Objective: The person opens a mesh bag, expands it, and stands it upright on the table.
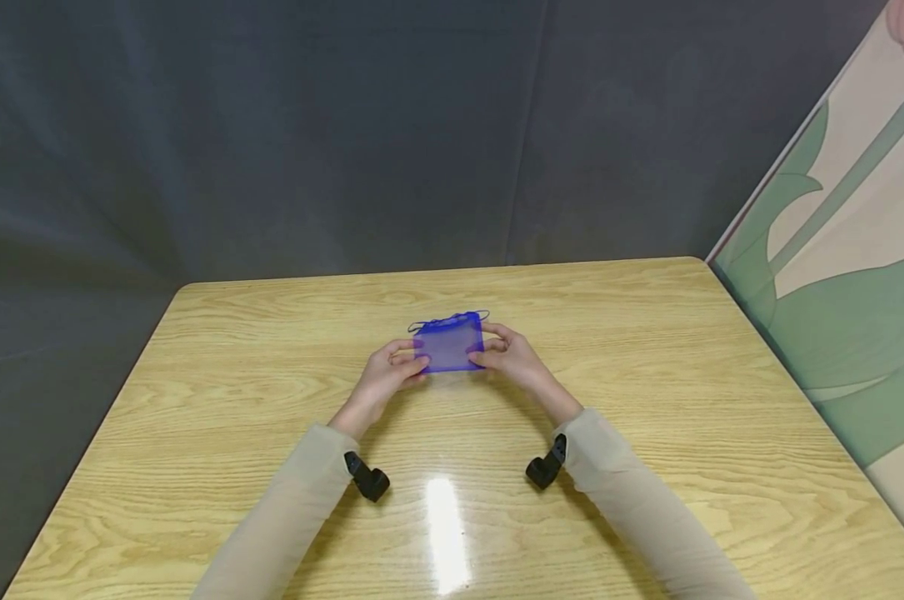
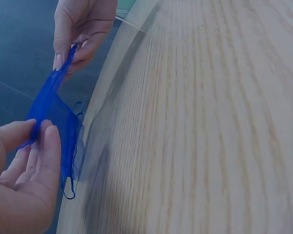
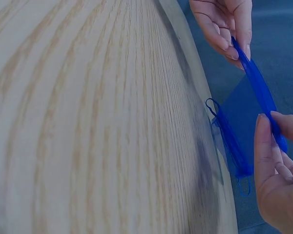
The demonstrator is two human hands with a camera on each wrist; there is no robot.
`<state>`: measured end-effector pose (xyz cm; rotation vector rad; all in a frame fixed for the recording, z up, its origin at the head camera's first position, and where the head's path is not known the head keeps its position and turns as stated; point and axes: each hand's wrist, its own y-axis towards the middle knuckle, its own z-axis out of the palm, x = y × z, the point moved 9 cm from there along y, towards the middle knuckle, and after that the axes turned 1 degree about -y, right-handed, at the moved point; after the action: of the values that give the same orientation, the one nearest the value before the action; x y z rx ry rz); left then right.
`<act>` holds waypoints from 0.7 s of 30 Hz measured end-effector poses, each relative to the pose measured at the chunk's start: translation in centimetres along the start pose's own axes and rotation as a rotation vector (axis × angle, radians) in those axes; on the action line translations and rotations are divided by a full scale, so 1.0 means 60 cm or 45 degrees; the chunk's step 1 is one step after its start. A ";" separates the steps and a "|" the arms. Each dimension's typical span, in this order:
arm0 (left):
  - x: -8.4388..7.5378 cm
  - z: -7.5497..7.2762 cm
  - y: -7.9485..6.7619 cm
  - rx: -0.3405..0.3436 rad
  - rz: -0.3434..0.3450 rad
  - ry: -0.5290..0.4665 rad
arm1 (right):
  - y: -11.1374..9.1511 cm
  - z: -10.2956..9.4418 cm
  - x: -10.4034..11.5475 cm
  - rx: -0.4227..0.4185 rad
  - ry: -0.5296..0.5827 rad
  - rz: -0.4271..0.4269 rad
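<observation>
A small sheer blue drawstring pouch [image 1: 450, 347] is held up over the table between both hands. Its gathered edge with the cord loops points away from the person in the head view. My left hand [image 1: 393, 367] pinches the pouch's left side between thumb and fingers. On the opposite side my right hand [image 1: 513, 357] pinches it in the same way. In the left wrist view the pouch [image 2: 53, 105] is seen edge-on, stretched from one hand to the other, with its cord loops hanging off the far side. The fabric is see-through and looks flat.
A wood-grain table [image 1: 287, 333] lies beneath the hands, with a bright glare patch near its front. A dark curtain [image 1: 347, 150] hangs behind it. To the right stands a panel with a leaf-and-flower pattern [image 1: 856, 292]. Each sleeve cuff carries a small black camera [image 1: 367, 478].
</observation>
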<state>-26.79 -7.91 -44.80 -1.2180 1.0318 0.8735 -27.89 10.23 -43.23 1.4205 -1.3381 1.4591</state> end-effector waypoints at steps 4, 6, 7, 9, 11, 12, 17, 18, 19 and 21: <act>0.001 0.003 0.000 0.019 -0.010 0.006 | 0.001 -0.005 -0.003 -0.037 0.028 0.005; 0.001 0.004 0.000 0.025 -0.014 0.004 | 0.001 -0.007 -0.005 -0.049 0.045 0.015; 0.001 0.004 0.000 0.025 -0.014 0.003 | 0.001 -0.007 -0.005 -0.045 0.052 0.013; 0.001 0.004 0.000 0.017 -0.011 -0.001 | 0.001 -0.007 -0.005 -0.032 0.046 0.009; 0.000 0.002 0.001 0.006 -0.002 -0.005 | 0.001 -0.005 -0.005 -0.015 0.042 0.003; 0.000 0.002 0.001 0.004 0.004 -0.005 | 0.001 -0.004 -0.004 -0.004 0.038 -0.004; -0.003 0.000 -0.001 -0.014 0.019 -0.026 | 0.001 -0.003 -0.004 0.011 0.043 -0.004; -0.004 0.000 -0.002 -0.018 0.024 -0.031 | 0.002 -0.003 -0.004 0.006 0.049 -0.001; -0.005 -0.001 -0.003 -0.023 0.030 -0.038 | 0.002 -0.002 -0.004 0.002 0.054 0.003; -0.007 -0.001 -0.003 -0.034 0.041 -0.051 | 0.002 -0.003 -0.004 -0.010 0.060 0.010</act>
<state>-26.74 -8.03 -44.34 -1.2042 1.0130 0.9360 -27.99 10.40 -43.45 1.3695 -1.3201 1.4816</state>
